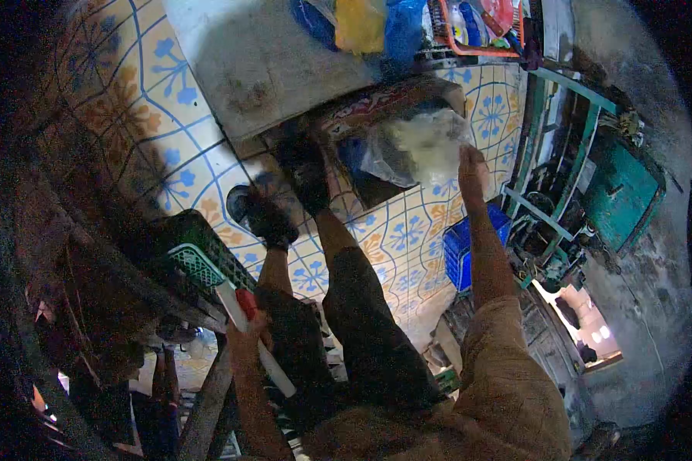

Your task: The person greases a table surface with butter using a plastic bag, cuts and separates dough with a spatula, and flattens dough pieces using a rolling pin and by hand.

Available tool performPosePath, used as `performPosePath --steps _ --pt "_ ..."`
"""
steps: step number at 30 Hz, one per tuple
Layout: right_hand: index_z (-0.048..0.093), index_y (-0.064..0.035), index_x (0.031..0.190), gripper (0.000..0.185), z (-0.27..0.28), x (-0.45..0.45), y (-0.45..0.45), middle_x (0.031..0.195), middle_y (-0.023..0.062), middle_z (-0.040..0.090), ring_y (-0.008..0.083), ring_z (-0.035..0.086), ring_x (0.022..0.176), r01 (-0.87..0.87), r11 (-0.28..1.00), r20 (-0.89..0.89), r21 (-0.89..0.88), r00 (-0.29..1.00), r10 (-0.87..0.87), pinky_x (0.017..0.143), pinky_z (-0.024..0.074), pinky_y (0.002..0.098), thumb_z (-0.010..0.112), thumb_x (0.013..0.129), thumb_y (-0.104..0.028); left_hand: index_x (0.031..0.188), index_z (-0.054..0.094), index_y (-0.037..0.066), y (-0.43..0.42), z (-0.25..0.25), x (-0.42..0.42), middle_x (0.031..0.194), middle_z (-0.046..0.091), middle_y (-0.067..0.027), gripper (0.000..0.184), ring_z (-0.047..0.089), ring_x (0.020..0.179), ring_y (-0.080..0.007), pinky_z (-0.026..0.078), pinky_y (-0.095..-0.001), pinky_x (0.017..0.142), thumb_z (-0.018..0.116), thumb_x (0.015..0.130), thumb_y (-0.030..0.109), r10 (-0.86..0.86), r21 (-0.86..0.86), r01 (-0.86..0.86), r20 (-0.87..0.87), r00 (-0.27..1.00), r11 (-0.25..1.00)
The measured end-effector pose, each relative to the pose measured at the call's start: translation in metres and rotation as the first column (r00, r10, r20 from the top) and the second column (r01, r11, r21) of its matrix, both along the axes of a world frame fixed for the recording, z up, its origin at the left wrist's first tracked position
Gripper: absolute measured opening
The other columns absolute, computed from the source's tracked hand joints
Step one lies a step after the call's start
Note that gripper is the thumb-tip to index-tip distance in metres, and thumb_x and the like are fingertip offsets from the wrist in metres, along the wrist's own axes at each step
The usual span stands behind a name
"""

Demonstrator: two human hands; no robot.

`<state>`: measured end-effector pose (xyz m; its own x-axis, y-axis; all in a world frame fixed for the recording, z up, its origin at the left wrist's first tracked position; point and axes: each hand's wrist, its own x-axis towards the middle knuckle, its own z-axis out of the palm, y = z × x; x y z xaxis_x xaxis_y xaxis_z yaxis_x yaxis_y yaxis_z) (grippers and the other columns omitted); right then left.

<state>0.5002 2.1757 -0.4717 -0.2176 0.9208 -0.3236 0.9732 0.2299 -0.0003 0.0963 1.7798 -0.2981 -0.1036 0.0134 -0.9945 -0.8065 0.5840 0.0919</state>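
My right hand [473,170] is stretched forward, its fingers closed at the right edge of a clear plastic bag [434,142] with pale contents I cannot make out. The bag lies over an open cardboard box [454,92] with a printed side, on the tiled floor by my feet. At my left side, my left hand [246,334] is closed around a long white strip [275,370]. A small red thing [247,303] shows beside that hand; whether it is held too I cannot tell.
A green crate [196,257] stands at left, a blue crate [457,250] at right. An orange basket [484,52] with packets and a yellow bag [360,27] are ahead. A green metal frame [584,146] stands along the right. My shoes [261,215] rest on patterned tiles.
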Motion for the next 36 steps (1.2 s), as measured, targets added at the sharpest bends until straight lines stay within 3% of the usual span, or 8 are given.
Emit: performPosePath --steps 3,9,14,17,24,29,35,36 --pt "0.063 0.0014 0.104 0.022 0.034 -0.034 -0.015 0.105 0.0113 0.066 0.0233 0.063 0.092 0.194 0.978 -0.259 0.073 0.951 -0.17 0.082 0.0502 0.0354 0.058 0.097 -0.019 0.098 0.057 0.007 -0.001 -0.001 0.0 0.062 0.053 -0.0005 0.034 0.049 0.046 -0.012 0.038 -0.0272 0.042 0.079 0.079 0.026 -0.079 -0.103 0.079 -0.001 0.997 0.992" --pt "0.056 0.0045 0.114 0.039 0.087 -0.047 -0.022 0.104 0.0087 0.063 0.0198 0.063 0.089 0.57 0.686 -0.711 -0.452 0.235 -0.663 0.08 0.0507 0.0333 0.055 0.1 -0.032 0.1 0.06 0.005 0.005 -0.016 0.011 0.077 0.061 -0.0014 0.037 0.054 0.059 -0.0124 0.041 -0.0304 0.053 0.08 0.079 0.029 -0.156 -0.101 0.151 -0.044 0.987 0.983" --pt "0.055 0.0004 0.126 0.036 0.072 0.055 -0.018 0.114 0.0086 0.063 0.0199 0.061 0.105 -0.056 0.953 -0.124 0.297 0.987 0.097 0.091 0.0501 0.034 0.042 0.104 -0.024 0.097 0.062 0.005 0.027 -0.026 0.015 0.079 0.062 -0.0016 0.033 0.055 0.065 -0.0125 0.043 -0.0325 0.059 0.079 0.081 0.029 -0.235 -0.009 0.235 -0.085 0.968 0.972" --pt "0.055 -0.0008 0.128 0.038 0.109 0.008 -0.011 0.118 0.0089 0.063 0.0215 0.061 0.105 0.613 0.581 -0.7 -0.535 0.064 -0.712 0.092 0.0497 0.0365 0.037 0.105 -0.025 0.097 0.063 0.004 0.013 -0.045 0.025 0.076 0.062 -0.0025 0.034 0.056 0.059 -0.0125 0.043 -0.0307 0.053 0.08 0.08 0.027 -0.252 -0.005 0.252 -0.048 0.966 0.968" --pt "0.054 -0.0024 0.129 0.041 0.148 -0.031 -0.027 0.113 0.0073 0.065 0.0183 0.063 0.098 0.679 0.515 -0.57 -0.523 0.17 -0.804 0.083 0.0523 0.0317 0.044 0.104 -0.034 0.107 0.063 0.002 0.091 -0.021 0.013 0.079 0.065 -0.0066 0.039 0.056 0.051 -0.0118 0.043 -0.0259 0.044 0.081 0.075 0.016 0.039 0.211 -0.061 0.104 0.994 0.976" --pt "0.062 -0.0137 0.097 0.026 0.135 -0.091 -0.083 0.079 -0.0014 0.056 0.015 0.054 0.065 0.617 0.346 -0.322 -0.706 0.155 -0.934 0.056 0.0476 0.0326 0.057 0.098 -0.039 0.126 0.053 0.002 0.112 -0.035 0.032 0.1 0.066 -0.0109 0.071 0.065 0.078 -0.0174 0.055 -0.0306 0.066 0.086 0.064 0.015 -0.231 0.373 0.179 0.1 0.968 0.911" --pt "0.059 -0.0048 0.123 0.038 0.13 -0.206 -0.179 0.113 0.0095 0.064 0.0214 0.062 0.1 0.229 -0.199 0.182 -0.953 -0.094 -0.979 0.091 0.0503 0.0349 0.056 0.099 -0.034 0.131 0.048 0.003 0.138 -0.029 0.057 0.116 0.059 -0.0115 0.085 0.061 0.104 -0.0242 0.053 -0.036 0.084 0.091 0.061 0.024 -0.389 0.349 0.378 -0.039 0.92 0.858" --pt "0.059 -0.004 0.123 0.039 0.13 -0.206 -0.179 0.113 0.0095 0.064 0.0216 0.062 0.101 0.205 0.048 -0.035 -0.978 0.064 -0.997 0.092 0.0498 0.0354 0.056 0.099 -0.034 0.13 0.049 0.003 0.139 -0.03 0.053 0.113 0.061 -0.0103 0.083 0.062 0.099 -0.0228 0.054 -0.0348 0.08 0.091 0.061 0.025 -0.374 0.335 0.376 -0.072 0.925 0.864"
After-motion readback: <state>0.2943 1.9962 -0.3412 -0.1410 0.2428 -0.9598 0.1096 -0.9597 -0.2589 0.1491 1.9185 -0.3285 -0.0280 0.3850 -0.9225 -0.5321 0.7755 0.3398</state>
